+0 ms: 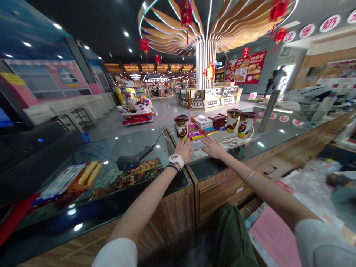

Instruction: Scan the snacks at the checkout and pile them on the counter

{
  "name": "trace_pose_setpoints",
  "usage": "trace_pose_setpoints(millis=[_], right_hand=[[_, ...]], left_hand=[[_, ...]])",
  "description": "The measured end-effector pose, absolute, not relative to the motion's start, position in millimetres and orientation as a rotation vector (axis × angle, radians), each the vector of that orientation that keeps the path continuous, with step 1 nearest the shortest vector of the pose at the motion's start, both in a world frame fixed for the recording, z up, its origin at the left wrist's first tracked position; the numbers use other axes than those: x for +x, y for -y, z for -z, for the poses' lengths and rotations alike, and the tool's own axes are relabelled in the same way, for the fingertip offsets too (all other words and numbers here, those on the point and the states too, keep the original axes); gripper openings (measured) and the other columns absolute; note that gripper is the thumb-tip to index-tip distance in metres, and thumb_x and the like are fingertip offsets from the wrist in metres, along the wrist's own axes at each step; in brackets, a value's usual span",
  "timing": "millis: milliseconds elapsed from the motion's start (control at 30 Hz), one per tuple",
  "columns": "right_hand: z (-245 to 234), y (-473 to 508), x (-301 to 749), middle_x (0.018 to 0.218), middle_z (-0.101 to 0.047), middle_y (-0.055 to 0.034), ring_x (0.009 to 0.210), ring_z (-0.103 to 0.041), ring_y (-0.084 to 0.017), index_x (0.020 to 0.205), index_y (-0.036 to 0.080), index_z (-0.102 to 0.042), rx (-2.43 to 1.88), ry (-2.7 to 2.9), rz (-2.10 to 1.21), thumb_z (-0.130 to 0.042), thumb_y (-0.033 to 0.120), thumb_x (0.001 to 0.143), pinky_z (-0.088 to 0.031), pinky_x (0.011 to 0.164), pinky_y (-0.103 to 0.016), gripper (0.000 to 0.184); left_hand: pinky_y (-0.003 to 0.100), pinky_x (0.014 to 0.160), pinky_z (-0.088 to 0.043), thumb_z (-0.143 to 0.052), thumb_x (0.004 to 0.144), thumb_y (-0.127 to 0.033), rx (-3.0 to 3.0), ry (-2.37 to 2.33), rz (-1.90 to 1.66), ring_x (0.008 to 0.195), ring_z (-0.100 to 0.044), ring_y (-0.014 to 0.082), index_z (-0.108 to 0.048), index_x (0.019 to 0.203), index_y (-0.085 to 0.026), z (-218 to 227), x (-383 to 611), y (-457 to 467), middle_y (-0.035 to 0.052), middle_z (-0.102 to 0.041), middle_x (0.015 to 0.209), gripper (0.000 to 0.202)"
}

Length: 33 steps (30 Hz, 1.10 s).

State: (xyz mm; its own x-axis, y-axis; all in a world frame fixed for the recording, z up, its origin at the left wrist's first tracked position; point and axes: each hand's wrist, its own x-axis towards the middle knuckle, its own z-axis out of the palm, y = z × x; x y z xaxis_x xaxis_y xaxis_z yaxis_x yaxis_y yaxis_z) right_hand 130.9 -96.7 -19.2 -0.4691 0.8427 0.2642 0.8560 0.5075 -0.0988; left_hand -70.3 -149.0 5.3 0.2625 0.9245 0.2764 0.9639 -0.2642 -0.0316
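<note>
My left hand [184,150], with a white watch on its wrist, reaches over the counter with its fingers stretched out. It is nearest to a tall lidded cup [181,128] with a brown top and a white and yellow body. My right hand [213,148] lies a little to the right, fingers extended toward the front of the snack pile. Neither hand visibly holds anything. Yellow packs [197,137] lie just beyond the fingertips. Behind them are stacked white boxes [203,121] and brown packets [218,121]. Two more cups, a nearer one [246,126] and another [233,121], stand at the right.
A black barcode scanner [134,159] rests on the glass counter [144,142] at left, its cable trailing back. Snack packs [80,176] lie farther left. A metal post [269,111] rises at right. Pink paper [275,237] and clear plastic [314,185] are beside me.
</note>
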Motion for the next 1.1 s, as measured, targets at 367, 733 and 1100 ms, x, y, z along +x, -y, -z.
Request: trace_pose_setpoints(millis=[367,733,1100], right_hand=[[-18.5,170.0,20.9,0.165,-0.026,-0.0036,0.152,-0.022,-0.026,0.159,0.027,-0.025,-0.917,2.516,-0.076,-0.044,0.041,0.098,-0.018,0.123,-0.054,0.065],[-18.2,228.7,-108.3,0.163,-0.031,-0.0063,0.151,-0.027,-0.026,0.156,0.025,-0.031,-0.431,2.559,-0.193,-0.049,0.031,0.096,-0.019,0.123,-0.054,0.063],[-11.5,250.8,-216.3,0.158,-0.037,-0.019,0.149,-0.031,-0.022,0.151,0.004,-0.036,-0.118,2.554,-0.364,-0.05,0.011,0.084,-0.021,0.126,-0.04,0.068]], left_hand=[[0.058,0.124,-0.018,-0.038,0.099,-0.039,-2.019,1.946,0.388,0.151,-0.027,0.0307,-0.039,0.152,-0.025,-32.2,-151.2,255.9,0.0067,-0.035,0.162,0.055],[0.054,0.124,-0.021,-0.04,0.096,-0.036,-1.629,2.17,0.408,0.148,-0.033,0.0284,-0.048,0.145,-0.023,-26.2,-249.0,348.9,0.0072,-0.041,0.158,0.051],[0.055,0.124,-0.02,-0.038,0.095,-0.029,-1.297,2.368,0.423,0.145,-0.038,0.0292,-0.047,0.145,-0.02,-17.7,-327.0,377.6,0.0089,-0.045,0.156,0.051]])
